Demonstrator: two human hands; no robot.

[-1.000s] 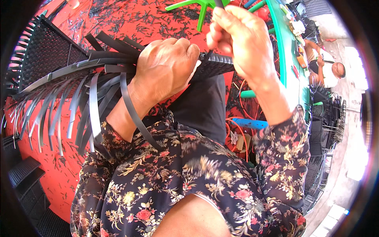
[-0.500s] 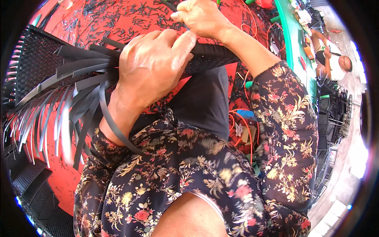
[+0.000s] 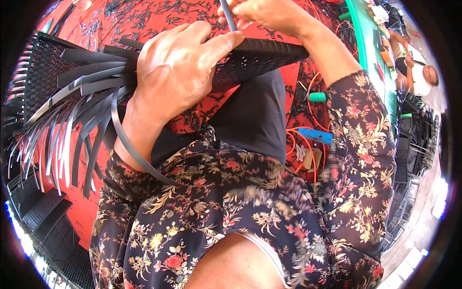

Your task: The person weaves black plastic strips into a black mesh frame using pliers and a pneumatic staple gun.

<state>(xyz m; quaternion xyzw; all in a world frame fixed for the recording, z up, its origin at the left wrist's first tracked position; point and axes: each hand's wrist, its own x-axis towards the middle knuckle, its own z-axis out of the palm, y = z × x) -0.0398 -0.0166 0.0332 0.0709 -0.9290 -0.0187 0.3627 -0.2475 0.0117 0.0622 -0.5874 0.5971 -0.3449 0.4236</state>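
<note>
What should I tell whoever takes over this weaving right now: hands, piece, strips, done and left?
Left hand: clamped over the black woven panel, thumb along its upper edge, loose strips bunched under the palm.
Right hand: fingers pinching one grey strip upright just above the panel's edge.
Panel lies across the lap, over the red floor littered with cut bits.
Done: the panel's right stretch is tightly woven.
Left: many loose strips fan out unwoven on the left; one loops under the left wrist.
</note>
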